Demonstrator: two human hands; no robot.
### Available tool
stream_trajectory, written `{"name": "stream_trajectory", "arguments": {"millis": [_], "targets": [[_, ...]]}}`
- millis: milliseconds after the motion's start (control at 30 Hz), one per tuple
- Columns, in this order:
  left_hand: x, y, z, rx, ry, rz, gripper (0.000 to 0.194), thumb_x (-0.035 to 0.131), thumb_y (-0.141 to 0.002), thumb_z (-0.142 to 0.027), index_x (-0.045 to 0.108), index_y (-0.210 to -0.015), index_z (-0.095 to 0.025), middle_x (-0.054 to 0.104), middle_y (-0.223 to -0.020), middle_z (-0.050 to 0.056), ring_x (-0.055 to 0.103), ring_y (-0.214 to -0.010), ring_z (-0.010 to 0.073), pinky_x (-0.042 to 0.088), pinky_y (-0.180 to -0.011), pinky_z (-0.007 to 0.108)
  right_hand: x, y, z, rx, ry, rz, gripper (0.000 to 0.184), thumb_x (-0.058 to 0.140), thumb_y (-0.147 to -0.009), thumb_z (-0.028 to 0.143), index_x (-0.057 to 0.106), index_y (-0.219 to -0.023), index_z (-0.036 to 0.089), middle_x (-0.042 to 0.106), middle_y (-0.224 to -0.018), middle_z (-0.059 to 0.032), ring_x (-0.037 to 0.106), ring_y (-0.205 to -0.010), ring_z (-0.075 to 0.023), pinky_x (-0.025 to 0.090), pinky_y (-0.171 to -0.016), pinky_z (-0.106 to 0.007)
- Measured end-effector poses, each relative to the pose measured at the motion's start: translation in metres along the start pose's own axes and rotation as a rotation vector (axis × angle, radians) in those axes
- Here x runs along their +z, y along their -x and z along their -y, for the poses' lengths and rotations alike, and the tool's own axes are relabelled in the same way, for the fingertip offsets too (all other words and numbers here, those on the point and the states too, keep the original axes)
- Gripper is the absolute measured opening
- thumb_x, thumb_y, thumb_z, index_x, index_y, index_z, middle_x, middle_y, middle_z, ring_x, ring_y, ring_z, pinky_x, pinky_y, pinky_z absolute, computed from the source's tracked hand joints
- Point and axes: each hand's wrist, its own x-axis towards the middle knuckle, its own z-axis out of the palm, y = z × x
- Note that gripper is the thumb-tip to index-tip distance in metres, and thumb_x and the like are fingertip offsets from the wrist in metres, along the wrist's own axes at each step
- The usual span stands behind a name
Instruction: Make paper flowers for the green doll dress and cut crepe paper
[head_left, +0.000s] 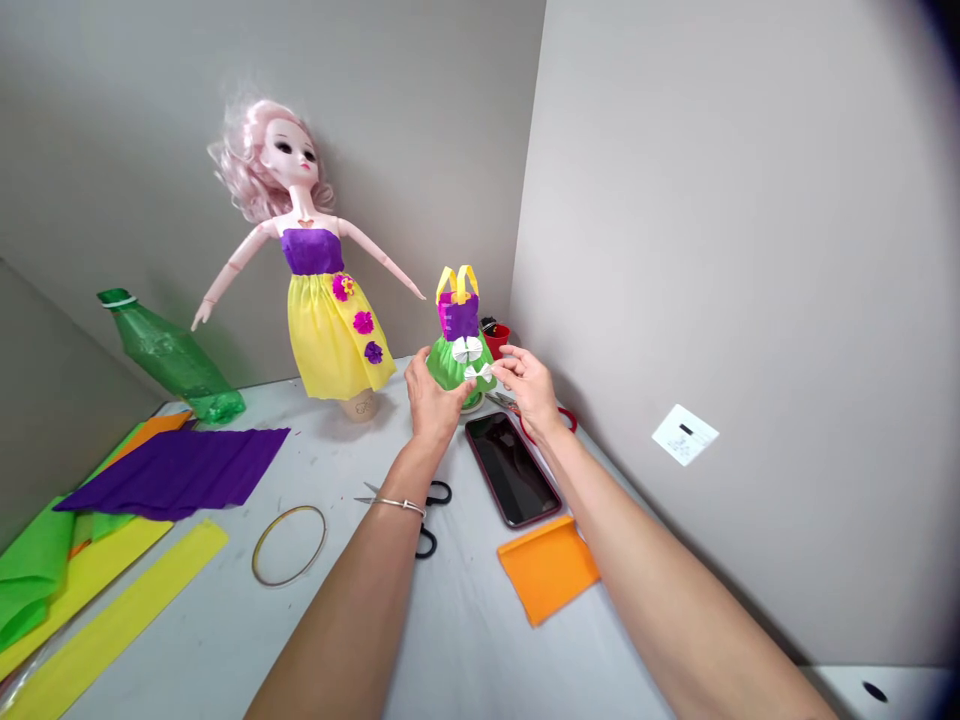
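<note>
A small paper dress [457,340] with a purple top, yellow straps and a green skirt stands at the back of the table. My left hand [431,397] is closed on the green skirt's left side. My right hand [529,385] pinches a small white paper bow [480,372] against the skirt's front; a second white bow [466,348] sits above it. A pink-haired doll [307,260] in a purple and yellow paper dress stands to the left.
A black phone [511,468] lies under my right wrist, an orange paper piece [549,567] nearer me. Black scissors [429,515], a thin hoop [289,545], purple crepe paper [180,470], yellow and green strips, a green bottle [171,358], red-handled scissors [559,418], a red cup [495,338].
</note>
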Motion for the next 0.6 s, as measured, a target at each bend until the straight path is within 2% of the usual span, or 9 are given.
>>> {"name": "stream_trajectory", "arguments": {"millis": [233, 433, 600], "targets": [[0.006, 0.004, 0.004, -0.004, -0.008, 0.0, 0.076, 0.08, -0.067, -0.025, 0.04, -0.13, -0.016, 0.046, -0.133, 0.015, 0.039, -0.132, 0.0304, 0.031, -0.111, 0.043, 0.003, -0.003, -0.007, 0.022, -0.023, 0.008, 0.042, 0.074, -0.068, 0.03, 0.06, -0.106, 0.018, 0.065, -0.078, 0.0013, 0.057, -0.071, -0.0136, 0.045, -0.069, -0.028], [0.012, 0.0, 0.016, -0.032, 0.057, -0.046, 0.077, 0.083, -0.064, -0.023, 0.042, -0.129, -0.02, 0.048, -0.136, 0.013, 0.042, -0.131, 0.0301, 0.031, -0.111, 0.043, 0.005, -0.007, -0.014, 0.013, -0.018, -0.015, 0.043, 0.075, -0.067, 0.03, 0.06, -0.105, 0.018, 0.066, -0.077, 0.0022, 0.059, -0.07, -0.0133, 0.047, -0.069, -0.028], [0.013, -0.003, 0.018, -0.055, 0.114, -0.036, 0.076, 0.083, -0.064, -0.024, 0.044, -0.129, -0.02, 0.051, -0.135, 0.013, 0.045, -0.13, 0.0304, 0.032, -0.111, 0.043, 0.005, -0.009, -0.019, 0.001, 0.001, -0.045, 0.041, 0.075, -0.067, 0.029, 0.061, -0.104, 0.018, 0.067, -0.075, 0.002, 0.061, -0.07, -0.0141, 0.048, -0.071, -0.029]]}}
